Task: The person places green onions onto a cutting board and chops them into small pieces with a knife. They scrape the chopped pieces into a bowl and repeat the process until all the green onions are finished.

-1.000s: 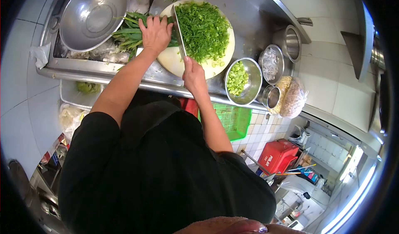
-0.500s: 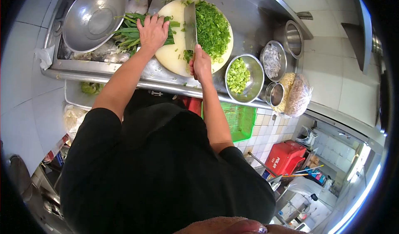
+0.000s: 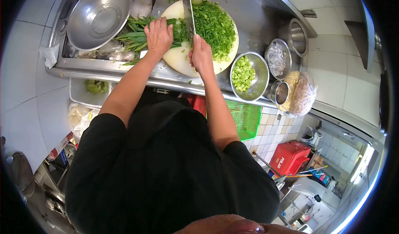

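My left hand (image 3: 160, 36) presses down on a bundle of green onions (image 3: 137, 33), its fingers curled over the stalks. The cut end reaches onto the round, pale cutting board (image 3: 176, 59), while the leaves trail off to the left. In my right hand (image 3: 202, 56) is a cleaver (image 3: 188, 14), gripped by its handle, the blade upright at the bundle's right end. A large heap of chopped green onion (image 3: 213, 28) covers the board right of the blade. The blade's lower edge is hard to see against the greens.
A wide metal bowl (image 3: 99, 20) tilts at the left over bagged items. At right stand a bowl of chopped light-green pieces (image 3: 243, 74), a bowl of whitish pieces (image 3: 276, 59), smaller metal containers (image 3: 279, 92) and a filled plastic bag (image 3: 303, 92). A green basket (image 3: 245, 119) sits below the counter edge.
The bundle under my left hand has moved right across the board, up to the blade. The cleaver has risen and tilted, its tip now farther from me. The whole view has shifted slightly.
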Available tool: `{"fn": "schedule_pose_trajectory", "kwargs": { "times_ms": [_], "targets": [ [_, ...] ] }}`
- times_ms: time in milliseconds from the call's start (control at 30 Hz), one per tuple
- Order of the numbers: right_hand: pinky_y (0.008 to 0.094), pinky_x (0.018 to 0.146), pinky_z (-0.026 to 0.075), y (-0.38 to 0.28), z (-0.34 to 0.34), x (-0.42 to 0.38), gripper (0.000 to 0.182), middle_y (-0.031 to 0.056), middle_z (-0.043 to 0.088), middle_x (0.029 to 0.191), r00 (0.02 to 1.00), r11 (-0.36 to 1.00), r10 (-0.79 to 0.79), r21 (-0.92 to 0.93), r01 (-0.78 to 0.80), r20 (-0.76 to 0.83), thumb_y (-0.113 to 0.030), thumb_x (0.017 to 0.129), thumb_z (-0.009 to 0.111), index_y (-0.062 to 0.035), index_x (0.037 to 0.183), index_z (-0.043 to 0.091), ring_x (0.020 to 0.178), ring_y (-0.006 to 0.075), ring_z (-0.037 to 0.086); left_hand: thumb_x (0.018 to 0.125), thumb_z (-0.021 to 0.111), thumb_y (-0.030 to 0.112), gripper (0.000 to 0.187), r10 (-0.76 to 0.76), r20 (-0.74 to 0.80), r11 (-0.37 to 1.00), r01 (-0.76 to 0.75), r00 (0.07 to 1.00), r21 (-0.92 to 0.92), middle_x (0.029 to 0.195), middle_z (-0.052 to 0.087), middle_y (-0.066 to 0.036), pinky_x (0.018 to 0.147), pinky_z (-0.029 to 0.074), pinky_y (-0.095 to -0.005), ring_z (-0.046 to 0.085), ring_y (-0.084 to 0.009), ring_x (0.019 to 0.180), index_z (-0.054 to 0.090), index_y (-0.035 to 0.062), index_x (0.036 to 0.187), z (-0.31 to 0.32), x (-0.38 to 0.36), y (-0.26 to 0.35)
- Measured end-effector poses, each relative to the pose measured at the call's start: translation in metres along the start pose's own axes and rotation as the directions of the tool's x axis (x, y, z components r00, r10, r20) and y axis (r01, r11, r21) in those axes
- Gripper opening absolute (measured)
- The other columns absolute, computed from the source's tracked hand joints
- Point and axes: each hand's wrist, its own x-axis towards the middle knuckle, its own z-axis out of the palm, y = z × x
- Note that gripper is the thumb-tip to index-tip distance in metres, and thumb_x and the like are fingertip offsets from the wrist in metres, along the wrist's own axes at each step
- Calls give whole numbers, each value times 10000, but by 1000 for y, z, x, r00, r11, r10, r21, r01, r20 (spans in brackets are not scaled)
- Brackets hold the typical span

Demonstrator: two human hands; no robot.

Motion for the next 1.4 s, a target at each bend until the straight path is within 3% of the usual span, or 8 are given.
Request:
{"fn": "schedule_pose_trajectory", "kwargs": {
  "times_ms": [400,667,867,967,1000,1167,1267,1400],
  "targets": [
    [341,378,424,36,25,56,515,60,555,592,993,975,-120,-191,117,-2,-459,1121,428,6,1052,640,415,155,524,1035,574,361,384,23,11,1000,-23,1000,3,1317,663,-44,1053,354,-512,555,-239,1255,695,99,1289,-9,1,2],
    [332,367,418,-11,19,32,504,54,538,597,991,988,104,-120,-94,81,-461,1121,420,-11,992,607,413,150,517,1040,561,369,389,35,7,999,-35,999,30,1290,661,-44,1033,358,-513,557,-241,1233,697,103,1289,-9,5,1],
    [311,391,423,-20,9,-20,522,41,535,615,993,995,90,-44,-87,81,-482,1123,406,-13,1027,615,435,135,515,1038,566,368,394,34,-15,999,-33,999,32,1303,654,-64,1035,357,-515,547,-251,1253,693,96,1293,-7,2,1],
    [414,564,523,-2,13,-31,525,134,606,612,994,990,97,-106,-92,44,-434,1110,462,23,1217,697,515,216,620,1037,569,375,410,22,-18,999,-21,1000,26,1322,647,-95,1044,356,-521,534,-277,1283,689,87,1303,-7,3,2],
    [464,724,547,10,18,-30,508,241,678,748,994,984,103,-147,-99,21,-415,1106,476,30,1211,698,685,345,700,1037,571,380,417,13,-18,1000,-13,1000,18,1332,644,-108,1049,355,-527,527,-290,1297,687,83,1305,-5,1,2],
    [512,934,513,33,27,-26,489,357,687,1098,999,992,30,-124,-34,-30,-393,1102,485,27,1241,692,1078,517,656,1042,565,412,456,-8,55,1000,9,998,-23,1417,609,-99,1107,311,-644,492,-329,1359,660,94,1354,-6,5,-5],
    [513,927,517,28,22,-33,490,349,693,1088,999,988,40,-150,-42,-17,-395,1104,478,21,1250,689,1062,513,665,1046,556,427,470,16,138,990,-35,990,138,1452,593,-52,1114,264,-754,478,-320,1381,625,138,1411,-24,1,1],
    [525,916,522,13,12,-50,490,337,702,1066,987,967,161,-200,-158,1,-401,1109,459,8,1248,692,1031,526,667,1031,581,427,457,4,124,994,-17,992,107,1390,611,-53,1087,310,-701,500,-309,1334,644,156,1394,-19,0,1]
  ]
}}
